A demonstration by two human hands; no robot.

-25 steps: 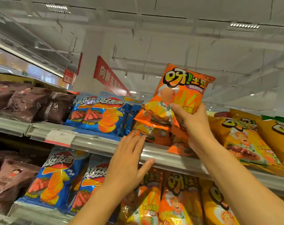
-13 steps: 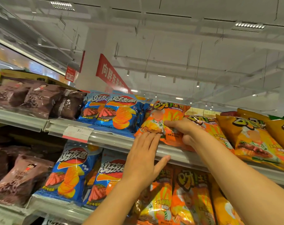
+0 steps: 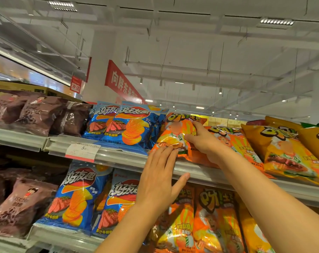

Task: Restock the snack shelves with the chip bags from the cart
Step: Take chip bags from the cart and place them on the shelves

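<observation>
An orange chip bag (image 3: 175, 133) lies on the top shelf (image 3: 129, 158), between blue chip bags (image 3: 131, 126) and another orange bag (image 3: 235, 141). My right hand (image 3: 202, 139) rests on the bag's right side, thumb and fingers pressed against it. My left hand (image 3: 160, 178) is flat with straight fingers, the fingertips touching the bag's lower edge at the shelf's front lip. The cart is out of view.
Brown snack bags (image 3: 40, 112) fill the top shelf's left, yellow-orange bags (image 3: 282, 150) its right. The lower shelf holds blue bags (image 3: 78, 196) and orange bags (image 3: 215, 221). A price tag (image 3: 82, 150) hangs on the shelf lip. A red sign (image 3: 122, 83) hangs overhead.
My right hand brought the orange bag down from above and laid it on the top shelf. My left hand rose to the bag's lower edge.
</observation>
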